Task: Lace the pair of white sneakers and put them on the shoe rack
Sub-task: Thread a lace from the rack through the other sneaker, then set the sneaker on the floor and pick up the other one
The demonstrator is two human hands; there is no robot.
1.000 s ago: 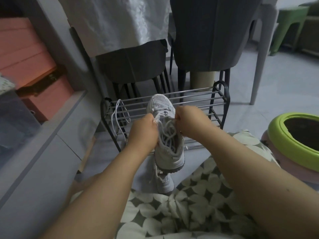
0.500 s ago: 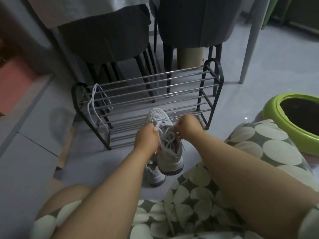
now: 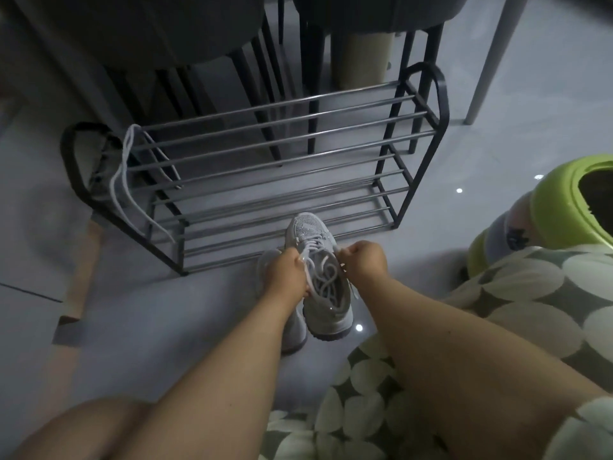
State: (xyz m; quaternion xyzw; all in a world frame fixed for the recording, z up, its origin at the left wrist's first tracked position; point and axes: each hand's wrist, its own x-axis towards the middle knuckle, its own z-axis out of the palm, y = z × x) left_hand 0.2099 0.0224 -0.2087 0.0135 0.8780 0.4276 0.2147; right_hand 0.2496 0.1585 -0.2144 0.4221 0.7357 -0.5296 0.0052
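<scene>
Pinching lace ends with left hand (image 3: pixel 288 274) and right hand (image 3: pixel 363 261), we hold the sneaker (image 3: pixel 321 273) toe-first toward the rack (image 3: pixel 426 104) just beyond.

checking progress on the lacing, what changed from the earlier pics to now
The camera tilted down; the held sneaker now sits lower, in front of the shoe rack's bottom rails. Left hand and right hand keep pinching its lace ends. Unchanged: the second sneaker on the floor and the loose lace hanging over the rack.

Home, tiled floor (image 3: pixel 497 134), shoe rack (image 3: pixel 282 167), chairs (image 3: pixel 365 14)
</scene>
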